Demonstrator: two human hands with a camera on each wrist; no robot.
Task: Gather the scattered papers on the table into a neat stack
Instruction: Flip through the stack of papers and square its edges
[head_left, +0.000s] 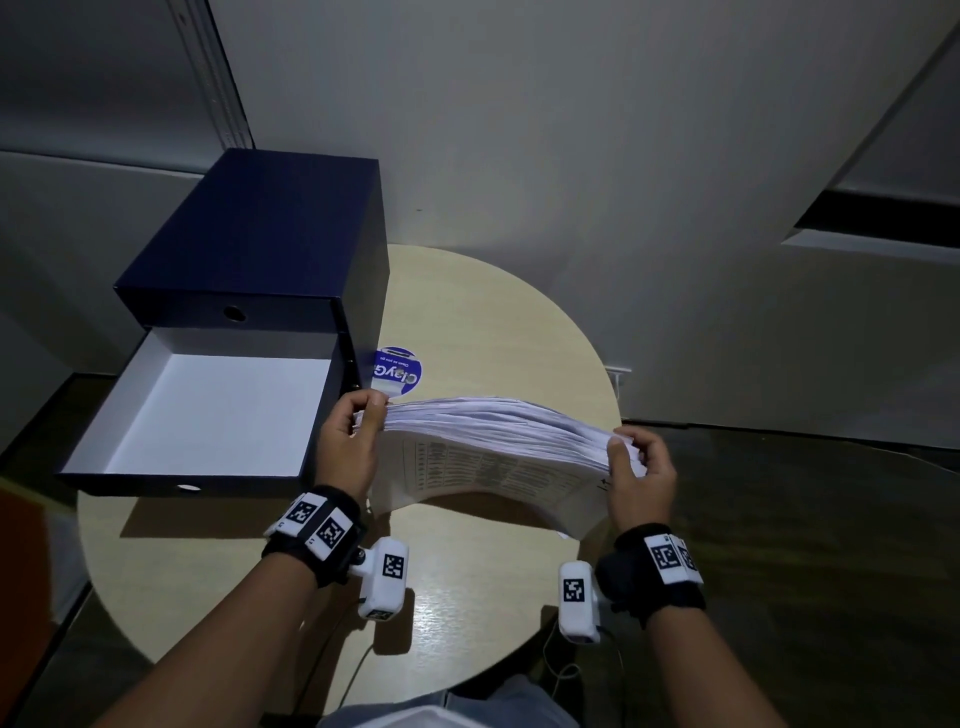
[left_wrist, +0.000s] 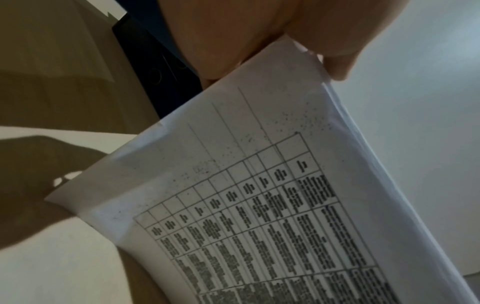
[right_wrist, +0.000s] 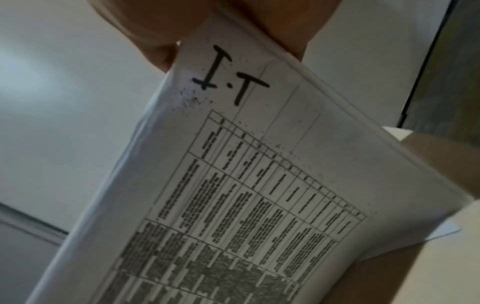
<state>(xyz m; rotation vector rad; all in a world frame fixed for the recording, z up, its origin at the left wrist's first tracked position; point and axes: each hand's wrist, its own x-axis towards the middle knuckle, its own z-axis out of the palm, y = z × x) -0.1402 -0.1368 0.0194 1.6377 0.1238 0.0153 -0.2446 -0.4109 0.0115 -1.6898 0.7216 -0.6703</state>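
Note:
A thick stack of white papers (head_left: 493, 452) stands on its long edge on the round beige table (head_left: 467, 597), its printed table page facing me. My left hand (head_left: 358, 431) grips the stack's left end and my right hand (head_left: 634, 462) grips its right end. The top edges fan unevenly. In the left wrist view the papers (left_wrist: 259, 195) are pinched under my left hand (left_wrist: 272, 41). In the right wrist view the front sheet (right_wrist: 259, 174) bears a handwritten "I.T" below my right hand (right_wrist: 207, 24).
A dark blue box (head_left: 260, 244) sits at the table's left, with its open white-lined tray (head_left: 208, 410) pulled out just left of my left hand. A round blue sticker (head_left: 397, 369) lies behind the papers. The wall stands close behind the table.

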